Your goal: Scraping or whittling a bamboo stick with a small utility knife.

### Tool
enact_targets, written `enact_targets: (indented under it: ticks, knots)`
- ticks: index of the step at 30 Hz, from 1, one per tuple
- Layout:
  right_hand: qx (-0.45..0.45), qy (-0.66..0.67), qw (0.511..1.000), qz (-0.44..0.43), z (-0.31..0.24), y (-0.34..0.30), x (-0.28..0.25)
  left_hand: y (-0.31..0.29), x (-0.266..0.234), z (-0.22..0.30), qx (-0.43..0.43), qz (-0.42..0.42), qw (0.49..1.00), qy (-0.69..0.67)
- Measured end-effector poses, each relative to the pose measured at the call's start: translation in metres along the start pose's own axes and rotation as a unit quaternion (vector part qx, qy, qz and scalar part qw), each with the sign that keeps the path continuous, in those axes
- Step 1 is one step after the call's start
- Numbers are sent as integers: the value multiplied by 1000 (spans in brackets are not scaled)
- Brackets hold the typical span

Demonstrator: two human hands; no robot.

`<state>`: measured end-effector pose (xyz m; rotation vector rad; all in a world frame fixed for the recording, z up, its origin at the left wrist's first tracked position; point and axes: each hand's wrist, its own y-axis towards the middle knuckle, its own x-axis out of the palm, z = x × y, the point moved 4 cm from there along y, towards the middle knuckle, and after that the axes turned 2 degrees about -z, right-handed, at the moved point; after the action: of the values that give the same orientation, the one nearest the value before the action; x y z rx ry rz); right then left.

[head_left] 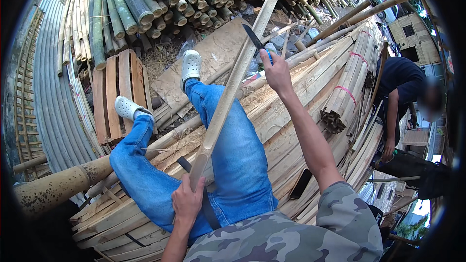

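A long split bamboo strip [227, 99] slants across my lap from near my waist up past the far edge of the view. Its hollow inner face, marked by nodes, is turned up. My left hand [187, 199] is closed round its near end, over my thighs. In my right hand [277, 72], fingers wrapped round a blue handle, is a knife [253, 37] with a dark blade. The blade lies over the strip's right edge farther up; whether it touches is hard to tell. A black strap [210, 211] crosses my thigh beside the left hand.
I sit on stacked bamboo slats [286, 126]. Bamboo poles [141, 9] are piled ahead, beyond a wooden crate [121, 87] and a flat board [199, 63]. Tied slat bundles [347, 85] and a phone [301, 184] lie to the right, where another person [400, 87] bends over.
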<state>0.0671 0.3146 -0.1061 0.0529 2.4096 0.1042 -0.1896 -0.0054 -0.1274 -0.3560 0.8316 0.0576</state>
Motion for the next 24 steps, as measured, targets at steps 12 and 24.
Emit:
enact_targets:
  ticks: [12, 24]
  knots:
    - [-16, -10, 1000, 10, -24, -5, 6, -1, 0, 0, -4, -2, 1000, -1]
    - [-1, -12, 1000, -10, -30, -38, 17, -3, 0, -3, -7, 5, 1000, 4]
